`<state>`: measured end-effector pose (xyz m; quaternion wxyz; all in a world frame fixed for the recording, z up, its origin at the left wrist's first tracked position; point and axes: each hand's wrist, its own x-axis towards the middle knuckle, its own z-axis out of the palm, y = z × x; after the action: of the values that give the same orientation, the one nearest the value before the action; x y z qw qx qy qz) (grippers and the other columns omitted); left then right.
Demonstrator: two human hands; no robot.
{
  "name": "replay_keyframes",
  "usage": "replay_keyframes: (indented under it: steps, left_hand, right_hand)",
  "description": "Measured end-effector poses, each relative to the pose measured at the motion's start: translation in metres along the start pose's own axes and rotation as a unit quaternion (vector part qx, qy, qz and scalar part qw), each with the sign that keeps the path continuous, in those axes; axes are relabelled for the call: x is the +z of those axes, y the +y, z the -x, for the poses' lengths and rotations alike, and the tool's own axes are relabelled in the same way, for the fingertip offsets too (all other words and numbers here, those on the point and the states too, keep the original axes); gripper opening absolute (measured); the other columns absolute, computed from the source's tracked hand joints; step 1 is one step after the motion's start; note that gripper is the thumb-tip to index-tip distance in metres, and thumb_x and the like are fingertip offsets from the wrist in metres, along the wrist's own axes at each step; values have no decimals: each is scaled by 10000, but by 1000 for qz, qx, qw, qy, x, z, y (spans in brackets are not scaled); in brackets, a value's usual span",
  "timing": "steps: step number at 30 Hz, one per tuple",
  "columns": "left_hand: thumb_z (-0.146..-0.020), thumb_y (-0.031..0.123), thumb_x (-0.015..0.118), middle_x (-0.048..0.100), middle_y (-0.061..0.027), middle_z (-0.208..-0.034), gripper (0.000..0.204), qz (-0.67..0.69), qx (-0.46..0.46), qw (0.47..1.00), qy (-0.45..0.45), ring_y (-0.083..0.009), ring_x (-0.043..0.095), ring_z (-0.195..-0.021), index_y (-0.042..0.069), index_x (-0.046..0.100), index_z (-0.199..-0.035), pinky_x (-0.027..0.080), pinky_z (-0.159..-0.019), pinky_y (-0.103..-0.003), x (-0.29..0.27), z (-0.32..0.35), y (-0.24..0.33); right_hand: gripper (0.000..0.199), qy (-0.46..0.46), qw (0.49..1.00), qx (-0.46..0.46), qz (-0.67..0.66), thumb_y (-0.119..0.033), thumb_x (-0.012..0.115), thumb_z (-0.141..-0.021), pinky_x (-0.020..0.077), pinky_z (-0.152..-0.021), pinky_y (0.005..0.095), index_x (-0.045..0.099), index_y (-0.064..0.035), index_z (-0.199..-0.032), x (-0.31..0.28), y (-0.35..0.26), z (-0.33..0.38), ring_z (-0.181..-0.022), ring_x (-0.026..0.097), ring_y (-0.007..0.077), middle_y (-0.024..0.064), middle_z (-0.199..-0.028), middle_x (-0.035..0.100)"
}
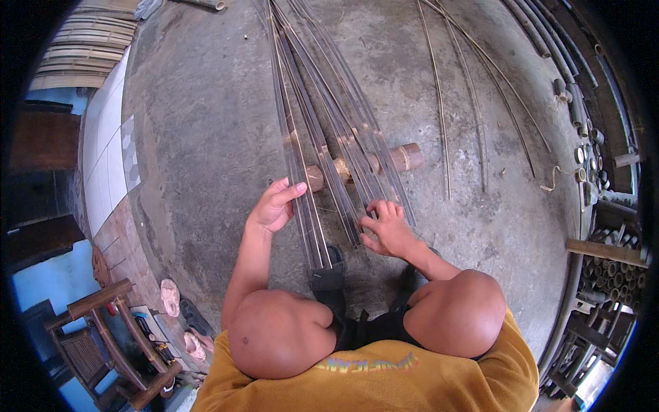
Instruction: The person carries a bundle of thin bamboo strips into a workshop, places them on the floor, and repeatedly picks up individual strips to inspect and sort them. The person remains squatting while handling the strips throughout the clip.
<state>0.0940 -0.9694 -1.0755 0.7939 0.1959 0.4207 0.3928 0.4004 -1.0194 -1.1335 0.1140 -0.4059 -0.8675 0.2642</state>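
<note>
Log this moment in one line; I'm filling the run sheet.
left hand: on bamboo strips | right hand: pinching strip ends | strips: across bamboo log | floor: concrete

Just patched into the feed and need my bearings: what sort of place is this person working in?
Most likely a small bamboo craft workshop or yard. Long split bamboo strips lie across a bamboo log on a bare concrete floor, and cut bamboo poles are stacked along the right edge.
</note>
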Motion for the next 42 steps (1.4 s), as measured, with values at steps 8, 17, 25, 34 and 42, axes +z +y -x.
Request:
replay_keyframes:
  steps: [8,17,25,34,42]
  left_hand:
    - [-956,158,659,712,-47,-1026,241,-12,1,1000,12,-152,695,-914,58,640,-1175,569,-824,-317,4,-3,-2]
    - [-961,154,655,706,-25,-975,193,-13,-24,999,18,-146,703,-865,69,640,-1133,589,-771,-336,1,-8,-6]
    - [-959,144,655,703,-30,-1015,222,-14,-42,999,-12,-153,696,-911,53,631,-1161,583,-807,-347,5,-26,-16]
    - [-957,181,665,708,-56,-1099,283,-38,-34,999,15,-156,692,-965,44,626,-1202,571,-831,-332,16,-28,-21]
    - [-960,176,663,706,-66,-1102,285,-55,-43,997,30,-166,690,-976,43,624,-1208,568,-860,-350,19,-38,-27]
  right_hand:
    - [356,-48,998,-45,16,-350,763,-804,372,-912,457,636,-160,-1077,16,-10,3,-1057,504,293,96,-1114,534]
    - [181,-10,994,-61,-89,-302,734,-853,381,-926,450,729,-151,-953,-6,5,17,-1033,564,242,28,-1040,637]
    - [290,-19,975,192,-108,-295,668,-914,549,-676,491,678,-113,-1139,-3,13,64,-715,682,396,159,-779,705]
    - [183,139,946,238,-173,-195,670,-927,556,-658,404,712,-75,-1058,-16,47,63,-710,704,334,177,-795,704]
    - [149,124,957,201,-170,-209,652,-916,555,-672,457,708,-87,-981,-21,41,45,-760,690,381,162,-856,709]
